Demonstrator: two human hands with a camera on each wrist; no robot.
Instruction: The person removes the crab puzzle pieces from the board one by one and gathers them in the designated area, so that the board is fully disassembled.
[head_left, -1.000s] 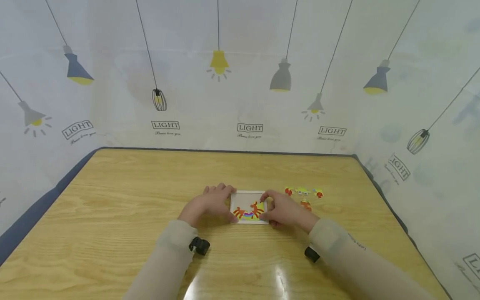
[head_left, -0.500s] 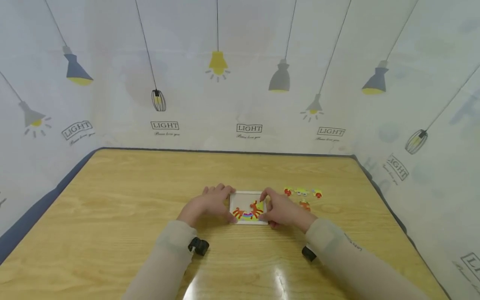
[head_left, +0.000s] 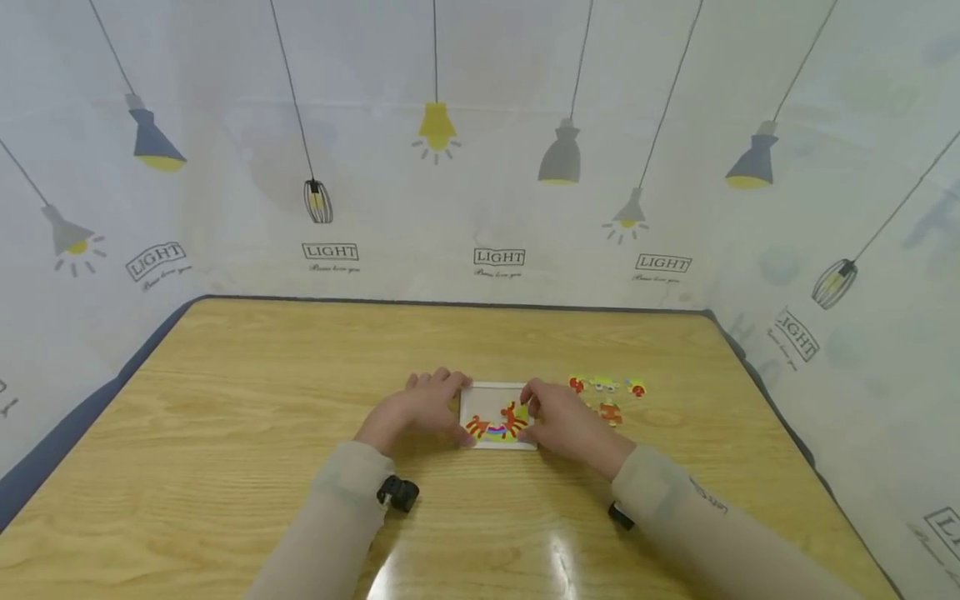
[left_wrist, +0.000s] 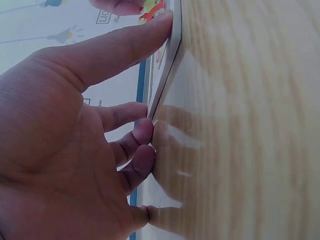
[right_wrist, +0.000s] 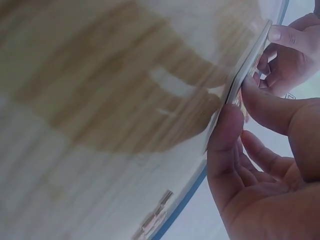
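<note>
A small white-rimmed jigsaw tray [head_left: 489,398] lies on the table between both hands. Orange, yellow and rainbow-coloured jigsaw pieces [head_left: 496,431] fill its lower part, while pale backing shows above. At the tray's left side, my left hand [head_left: 427,408] rests its thumb [left_wrist: 155,30] on the lower-left corner, with the other fingers bent against the left edge. My right hand [head_left: 567,422] holds the right edge, thumb [right_wrist: 265,105] on top and a curled finger [right_wrist: 227,125] against the side. Its index fingertip is near a yellow piece at the tray's right, partly hidden by the hand.
Several loose jigsaw pieces lie right of the tray: a red one [head_left: 576,385], a yellow-green one [head_left: 603,384], another red one [head_left: 637,387] and an orange one [head_left: 611,414]. Lamp-printed cloth [head_left: 498,192] stands behind the wooden table [head_left: 300,350].
The right hand's index finger has lifted and shifted slightly, and more of the orange loose piece shows beside the hand. The left hand and tray stay in place.
</note>
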